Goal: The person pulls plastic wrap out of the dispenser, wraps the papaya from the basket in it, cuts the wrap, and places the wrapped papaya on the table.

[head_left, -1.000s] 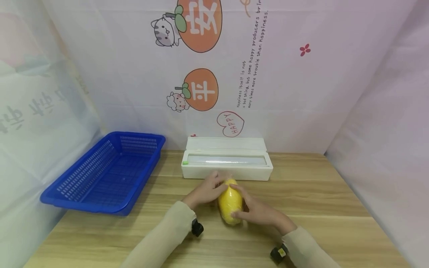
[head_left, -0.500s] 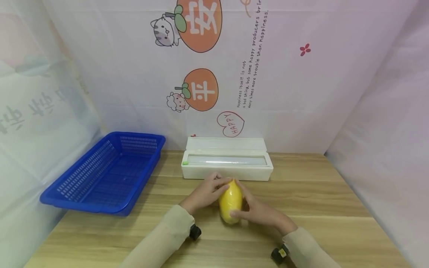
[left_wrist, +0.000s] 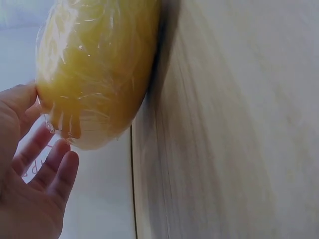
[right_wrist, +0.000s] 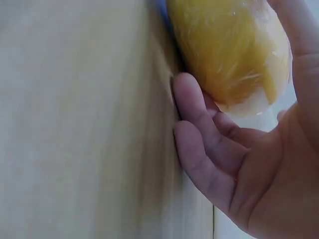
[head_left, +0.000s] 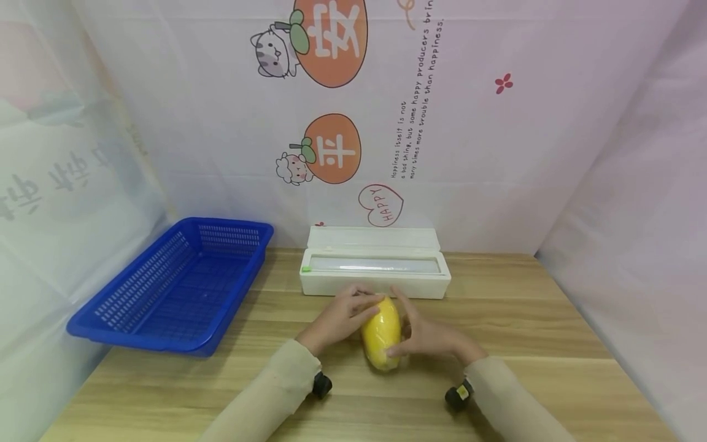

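An oblong yellow fruit (head_left: 382,334), wrapped in shiny clear film, lies on the wooden table; its exact kind is unclear. My left hand (head_left: 338,314) holds its far left side with thumb and forefinger. In the left wrist view the other fingers (left_wrist: 65,174) curve loosely apart from the wrapped fruit (left_wrist: 99,64). On the right side, my right hand (head_left: 428,336) has its thumb at the near end and its forefinger lifted away. The right wrist view shows its lower fingers (right_wrist: 192,99) spread along the table beside the fruit (right_wrist: 229,50).
Behind the hands stands a white cling film dispenser (head_left: 375,285), lid up, a film roll inside and a green tab at its left. A blue plastic basket (head_left: 223,307) sits at the left. Printed white cloth (head_left: 469,153) hangs behind and at both sides.
My right forefinger has lifted off the fruit's far end and points toward the dispenser. The left hand and the fruit have shifted only slightly.
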A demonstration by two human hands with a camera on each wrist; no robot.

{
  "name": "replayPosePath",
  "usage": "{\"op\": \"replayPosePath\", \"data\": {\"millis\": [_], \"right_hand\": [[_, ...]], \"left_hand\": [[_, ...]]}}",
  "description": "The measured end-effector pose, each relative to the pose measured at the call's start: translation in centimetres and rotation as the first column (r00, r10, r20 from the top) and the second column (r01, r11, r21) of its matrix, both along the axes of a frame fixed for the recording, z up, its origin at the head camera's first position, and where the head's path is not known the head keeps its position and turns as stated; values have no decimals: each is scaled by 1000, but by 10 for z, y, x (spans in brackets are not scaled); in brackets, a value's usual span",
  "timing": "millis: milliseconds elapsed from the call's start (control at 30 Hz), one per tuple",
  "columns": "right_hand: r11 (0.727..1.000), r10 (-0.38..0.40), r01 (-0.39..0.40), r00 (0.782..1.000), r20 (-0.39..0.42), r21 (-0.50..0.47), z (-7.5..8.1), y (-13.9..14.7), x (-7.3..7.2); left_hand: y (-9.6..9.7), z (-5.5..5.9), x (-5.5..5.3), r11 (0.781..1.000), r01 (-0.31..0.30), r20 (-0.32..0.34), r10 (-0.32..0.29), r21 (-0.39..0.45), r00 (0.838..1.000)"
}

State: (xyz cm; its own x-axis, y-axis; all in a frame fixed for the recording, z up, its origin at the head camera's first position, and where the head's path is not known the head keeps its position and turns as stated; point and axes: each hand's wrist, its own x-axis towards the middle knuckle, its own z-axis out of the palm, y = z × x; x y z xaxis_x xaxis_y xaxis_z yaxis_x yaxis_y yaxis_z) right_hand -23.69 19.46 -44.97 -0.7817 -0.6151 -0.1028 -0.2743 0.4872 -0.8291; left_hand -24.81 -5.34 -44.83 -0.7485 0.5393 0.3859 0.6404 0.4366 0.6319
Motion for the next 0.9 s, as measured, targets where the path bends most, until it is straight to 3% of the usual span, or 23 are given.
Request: {"op": "replayPosePath", "data": {"millis": [233, 467, 700, 900], "right_hand": [[998, 58, -58, 998, 2, -7, 1, 1, -7], [998, 53, -52, 998, 31, -38, 0, 2, -8], [996, 55, -48, 992, 117, -69, 4, 3, -7], [996, 60, -50, 988, 143, -74, 4, 3, -6]], "left_hand": [[1, 1, 3, 999, -20, 7, 20, 27, 1000], [-2, -1, -2, 1000, -4, -19, 4, 20, 1000], [-3, 2, -4, 1000, 26, -30, -26, 1, 999], [-3, 1, -4, 999, 18, 0, -18, 36, 1000]]}}
